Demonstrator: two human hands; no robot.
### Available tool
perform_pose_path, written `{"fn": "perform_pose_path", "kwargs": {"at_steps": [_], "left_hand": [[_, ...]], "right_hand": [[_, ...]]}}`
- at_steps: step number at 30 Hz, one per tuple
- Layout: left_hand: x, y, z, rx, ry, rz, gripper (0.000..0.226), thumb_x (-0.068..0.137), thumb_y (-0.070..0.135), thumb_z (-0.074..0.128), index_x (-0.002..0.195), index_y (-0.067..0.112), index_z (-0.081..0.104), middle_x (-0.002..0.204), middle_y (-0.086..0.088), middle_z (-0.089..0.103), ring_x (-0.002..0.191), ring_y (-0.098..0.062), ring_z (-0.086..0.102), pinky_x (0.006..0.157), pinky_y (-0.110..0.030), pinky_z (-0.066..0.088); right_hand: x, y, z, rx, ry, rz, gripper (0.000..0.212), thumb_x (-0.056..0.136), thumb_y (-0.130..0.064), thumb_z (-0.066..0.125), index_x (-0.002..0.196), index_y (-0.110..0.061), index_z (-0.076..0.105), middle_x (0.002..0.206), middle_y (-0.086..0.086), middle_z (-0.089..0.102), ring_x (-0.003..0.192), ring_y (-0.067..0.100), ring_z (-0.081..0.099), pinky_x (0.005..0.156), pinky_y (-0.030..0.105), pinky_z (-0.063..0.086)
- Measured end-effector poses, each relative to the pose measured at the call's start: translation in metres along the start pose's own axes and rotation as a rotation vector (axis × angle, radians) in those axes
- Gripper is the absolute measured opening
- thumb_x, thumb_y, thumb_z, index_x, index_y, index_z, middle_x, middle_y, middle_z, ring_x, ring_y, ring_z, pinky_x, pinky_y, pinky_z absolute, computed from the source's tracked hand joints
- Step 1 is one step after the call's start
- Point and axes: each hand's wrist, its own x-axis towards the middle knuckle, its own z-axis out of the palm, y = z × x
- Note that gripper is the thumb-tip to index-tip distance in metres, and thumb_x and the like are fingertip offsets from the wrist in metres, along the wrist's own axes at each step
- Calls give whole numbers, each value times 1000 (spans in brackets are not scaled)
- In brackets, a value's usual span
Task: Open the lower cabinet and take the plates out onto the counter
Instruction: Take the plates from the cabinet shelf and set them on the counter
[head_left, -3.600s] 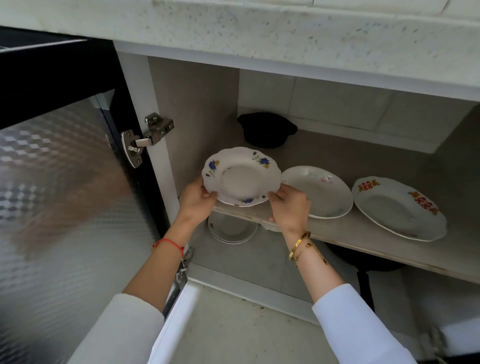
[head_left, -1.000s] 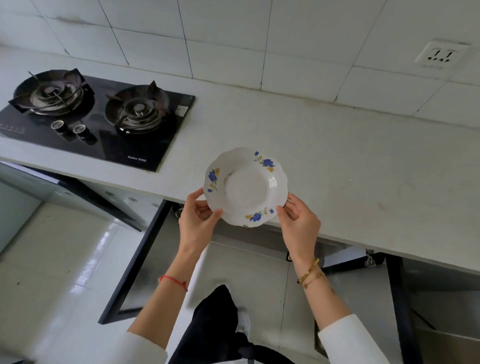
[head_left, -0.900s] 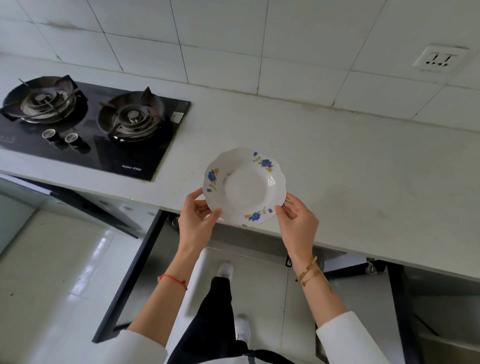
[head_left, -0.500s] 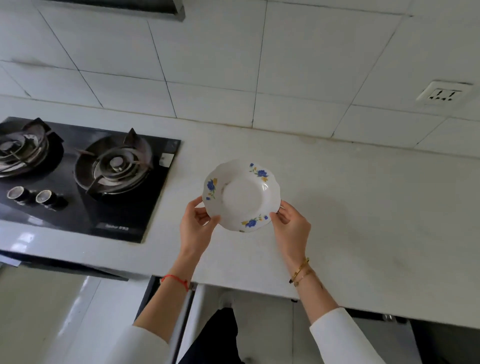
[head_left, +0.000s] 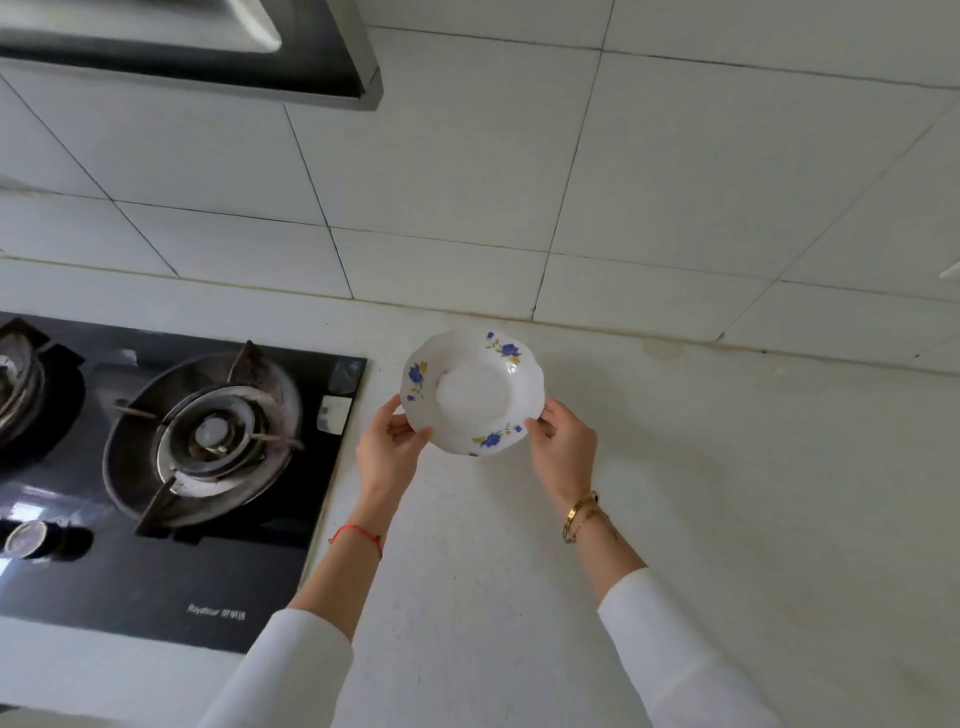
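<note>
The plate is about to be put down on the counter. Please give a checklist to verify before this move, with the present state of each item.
1. Left hand grips the plate rim: ok.
2. Right hand grips the opposite rim: ok.
3. Plate above the counter, not the stove: ok.
4. Counter under the plate free of objects: ok.
5. Plate already resting on the counter: cannot tell.
6. Plate level: not ok, tilted toward the camera.

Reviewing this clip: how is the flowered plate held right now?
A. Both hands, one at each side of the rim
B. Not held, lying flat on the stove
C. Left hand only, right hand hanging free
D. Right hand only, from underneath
A: the left hand and right hand each grip one side of the plate, over the counter beside the stove.
</note>
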Motion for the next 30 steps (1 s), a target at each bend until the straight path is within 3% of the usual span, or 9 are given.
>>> {"fn": "perform_pose_path", "kwargs": {"at_steps": [2,7,15,19,23,30], "left_hand": [[21,3,2,31,4,11,61,81,3,73,137,12,53,95,-1,70,87,-13,67,89,-29,54],[64,4,5,146,-6,30,61,82,6,73,138,16,53,93,2,68,87,-13,66,89,-24,49],[97,-5,5,194,-20,28,62,81,5,74,138,19,53,95,-1,70,86,-13,66,90,-26,51],[102,-6,7,199,-24,41,64,81,5,74,140,20,51,98,-2,70,87,-12,65,82,-15,44],[107,-7,7,224,-27,40,65,81,5,74,139,21,52,97,-2,70,88,-12,65,81,-12,42],[116,-17,8,247,-53,34,64,81,5,74,140,21,52,102,-4,71,94,-16,66,90,-26,48]], "right_hand": [[17,2,14,-35,-23,11,32,85,-2,61,115,-11,69,99,-3,75,87,7,69,69,3,46],[50,13,46,-191,-40,9,33,90,-14,63,123,-13,64,109,2,74,96,20,69,74,22,52],[68,19,72,-240,-43,-4,34,91,-17,63,125,-13,62,112,1,73,94,20,71,72,28,58],[71,21,77,-281,-38,10,35,92,-19,62,127,-16,61,111,0,73,93,19,70,71,29,58],[73,23,80,-321,-41,13,37,92,-21,62,129,-17,59,111,0,73,92,20,70,72,32,59],[73,28,82,-352,-62,3,37,92,-25,62,128,-19,58,114,-2,72,97,17,70,73,36,60]]}}
